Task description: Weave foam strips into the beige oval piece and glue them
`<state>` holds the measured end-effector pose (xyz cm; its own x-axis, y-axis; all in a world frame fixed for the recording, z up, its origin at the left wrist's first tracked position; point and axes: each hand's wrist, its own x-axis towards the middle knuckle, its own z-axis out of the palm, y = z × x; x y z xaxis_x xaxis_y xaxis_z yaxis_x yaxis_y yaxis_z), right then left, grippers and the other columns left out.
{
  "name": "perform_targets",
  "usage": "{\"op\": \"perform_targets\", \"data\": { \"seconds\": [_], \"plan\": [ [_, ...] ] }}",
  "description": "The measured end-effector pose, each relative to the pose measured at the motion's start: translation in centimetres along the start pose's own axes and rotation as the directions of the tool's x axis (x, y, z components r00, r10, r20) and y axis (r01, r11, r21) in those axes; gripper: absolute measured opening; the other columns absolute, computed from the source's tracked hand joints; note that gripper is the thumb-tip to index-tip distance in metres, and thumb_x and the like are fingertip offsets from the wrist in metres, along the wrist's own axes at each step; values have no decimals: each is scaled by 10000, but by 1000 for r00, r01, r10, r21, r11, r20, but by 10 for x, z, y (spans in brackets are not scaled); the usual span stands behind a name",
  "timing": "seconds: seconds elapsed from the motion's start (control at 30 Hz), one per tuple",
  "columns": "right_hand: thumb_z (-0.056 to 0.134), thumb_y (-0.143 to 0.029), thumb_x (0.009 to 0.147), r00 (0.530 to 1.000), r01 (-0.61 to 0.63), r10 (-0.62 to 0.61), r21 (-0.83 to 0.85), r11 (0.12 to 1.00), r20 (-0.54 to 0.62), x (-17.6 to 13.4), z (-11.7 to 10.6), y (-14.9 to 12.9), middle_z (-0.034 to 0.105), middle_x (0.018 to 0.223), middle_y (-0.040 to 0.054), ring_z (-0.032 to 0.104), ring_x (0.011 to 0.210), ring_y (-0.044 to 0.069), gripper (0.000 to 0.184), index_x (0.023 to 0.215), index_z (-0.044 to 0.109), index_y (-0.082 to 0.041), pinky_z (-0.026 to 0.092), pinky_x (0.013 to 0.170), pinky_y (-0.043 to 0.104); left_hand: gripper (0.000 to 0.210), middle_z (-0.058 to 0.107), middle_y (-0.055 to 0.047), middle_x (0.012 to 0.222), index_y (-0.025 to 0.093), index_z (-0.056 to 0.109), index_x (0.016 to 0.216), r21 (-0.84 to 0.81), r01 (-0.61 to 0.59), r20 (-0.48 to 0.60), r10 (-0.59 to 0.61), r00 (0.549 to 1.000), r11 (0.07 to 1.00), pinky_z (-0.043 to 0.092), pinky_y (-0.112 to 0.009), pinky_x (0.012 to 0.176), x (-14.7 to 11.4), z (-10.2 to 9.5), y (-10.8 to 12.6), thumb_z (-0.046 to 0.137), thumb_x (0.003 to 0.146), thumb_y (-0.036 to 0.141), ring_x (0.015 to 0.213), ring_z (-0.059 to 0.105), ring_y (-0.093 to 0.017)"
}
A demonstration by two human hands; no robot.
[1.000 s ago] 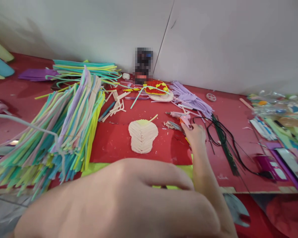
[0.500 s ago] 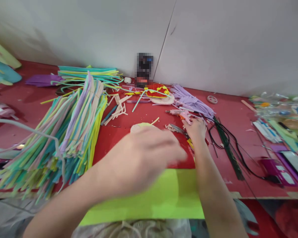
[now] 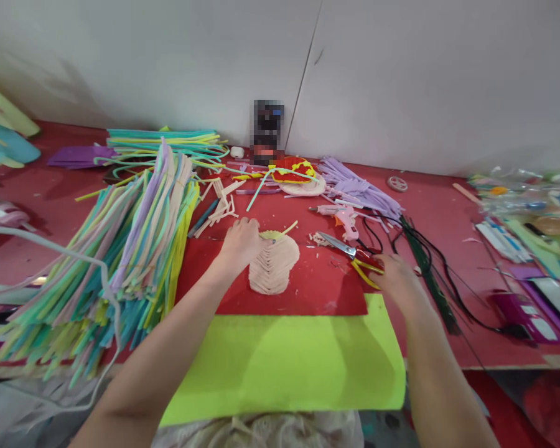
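A cream leaf-shaped piece (image 3: pixel 270 274), made of fuzzy strips laid in a herringbone, lies on a red mat (image 3: pixel 329 283). My left hand (image 3: pixel 241 239) is at its upper left edge, fingers curled and closed; what they pinch is hidden. A pale yellow strip (image 3: pixel 290 229) sticks out from the piece's top. To the right, slightly blurred, my right hand (image 3: pixel 394 277) has its fingers closed at the handle ends of yellow-and-red scissors (image 3: pixel 350 250). The scissors lie with blades pointing left, beside small cream scraps (image 3: pixel 318 239). Just beyond them rests a pink glue gun (image 3: pixel 345 218).
Bundled pastel pipe cleaners (image 3: pixel 144 211) fill the left side. Purple strips (image 3: pixel 359 186) and a red-and-yellow piece (image 3: pixel 293 169) lie at the back. Black cable (image 3: pixel 448 286) runs on the right. A lime sheet (image 3: pixel 284 367) hangs over the front edge.
My right hand has left the glue gun and moved down to the scissors' handles. My left hand has moved away and left, uncovering the cream piece and more of the lime sheet.
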<state>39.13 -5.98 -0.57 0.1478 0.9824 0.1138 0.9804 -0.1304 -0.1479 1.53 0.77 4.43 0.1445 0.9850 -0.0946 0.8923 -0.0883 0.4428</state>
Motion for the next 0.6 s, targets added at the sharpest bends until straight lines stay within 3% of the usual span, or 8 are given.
{"op": "perform_targets", "data": {
  "seconds": [0.07, 0.2, 0.3, 0.43, 0.53, 0.6],
  "plan": [
    [612, -225, 649, 998, 20, -17, -43, 999, 57, 4, 2, -7, 638, 951, 101, 611, 876, 242, 348, 993, 634, -180, 437, 749, 324, 429, 623, -208, 1040, 124, 649, 944, -3, -10, 57, 10, 998, 1000, 416, -445, 838, 16, 2, 1, 652, 706, 480, 1032, 558, -373],
    [654, -400, 659, 993, -116, 116, -60, 991, 10, 6, 5, -20, 623, 950, 144, 600, 890, 277, 376, 937, 593, -153, 440, 735, 352, 231, 688, -113, 829, 177, 672, 743, -61, -55, 153, 64, 986, 997, 432, -343, 721, 39, 5, -1, 699, 622, 372, 818, 626, -278],
    [611, -483, 694, 988, -154, 155, 13, 988, -22, 0, 2, -20, 610, 955, 133, 594, 875, 274, 371, 902, 558, -181, 440, 691, 348, 160, 688, -45, 741, 206, 664, 673, -130, -93, 214, 120, 969, 987, 409, -272, 631, 44, 4, -3, 724, 555, 295, 710, 617, -204],
    [569, -460, 725, 974, -190, 206, 149, 970, -96, -5, -10, -25, 594, 890, 104, 579, 807, 251, 287, 844, 521, -204, 429, 666, 339, 142, 676, -23, 724, 202, 644, 671, -234, -133, 229, 187, 955, 963, 388, -251, 586, 43, 0, -6, 705, 551, 247, 677, 600, -176],
    [604, -499, 707, 976, -114, 159, 272, 956, -152, -1, -21, -52, 596, 872, 90, 570, 801, 241, 335, 846, 524, -205, 426, 685, 338, 160, 672, -27, 766, 193, 621, 735, -303, -134, 208, 203, 957, 943, 393, -251, 582, 42, -2, -8, 671, 597, 257, 693, 598, -172],
    [604, -493, 719, 988, -45, 95, 370, 928, -119, 6, -27, -79, 597, 825, 70, 562, 737, 211, 315, 820, 539, -202, 420, 666, 324, 155, 664, -21, 755, 194, 609, 767, -344, -136, 196, 212, 957, 929, 393, -252, 577, 42, -3, -7, 642, 634, 268, 685, 596, -166]
  ]
}}
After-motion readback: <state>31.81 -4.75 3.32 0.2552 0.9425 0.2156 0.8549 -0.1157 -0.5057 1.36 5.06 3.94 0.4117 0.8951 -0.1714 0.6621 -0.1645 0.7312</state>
